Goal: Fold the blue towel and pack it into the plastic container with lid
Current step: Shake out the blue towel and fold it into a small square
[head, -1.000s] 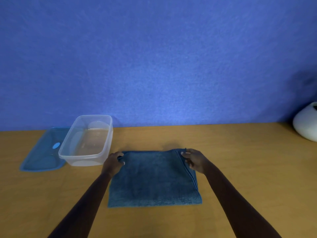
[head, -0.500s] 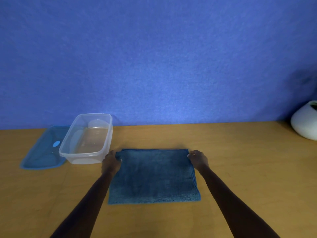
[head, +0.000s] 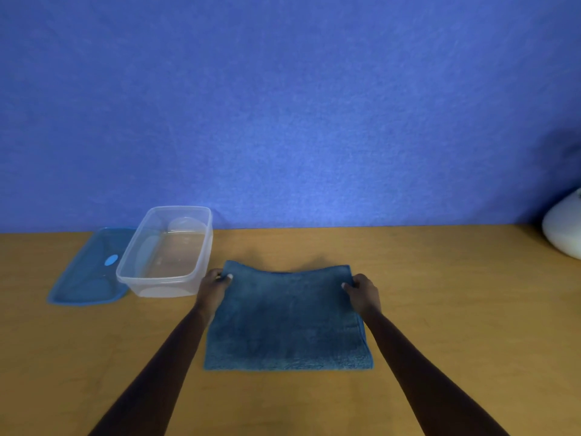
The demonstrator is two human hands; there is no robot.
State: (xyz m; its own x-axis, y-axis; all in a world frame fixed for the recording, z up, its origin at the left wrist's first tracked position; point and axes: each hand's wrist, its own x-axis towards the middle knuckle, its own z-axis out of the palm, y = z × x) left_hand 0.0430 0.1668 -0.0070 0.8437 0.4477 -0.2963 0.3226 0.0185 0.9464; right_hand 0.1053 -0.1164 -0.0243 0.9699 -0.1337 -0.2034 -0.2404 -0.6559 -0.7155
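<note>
The blue towel [head: 287,322] lies folded into a rough square on the wooden table [head: 440,294], straight in front of me. My left hand [head: 213,286] pinches its far left corner. My right hand [head: 361,292] pinches its far right corner. The far edge is lifted a little and sags in the middle. To the left stands the clear plastic container [head: 166,251], empty and uncovered, its near right corner close to my left hand. Its blue lid [head: 89,269] lies flat on the table further left, partly behind the container.
A blue wall [head: 283,105] rises along the table's back edge. A white rounded object [head: 564,229] sits at the far right edge of the view. Bare wood lies right of the towel and in front of it.
Both hands have closed on the towel's far corners and raised that edge slightly, so it now bows in the middle. One second ago the right hand was laying a layer down at the far right corner.
</note>
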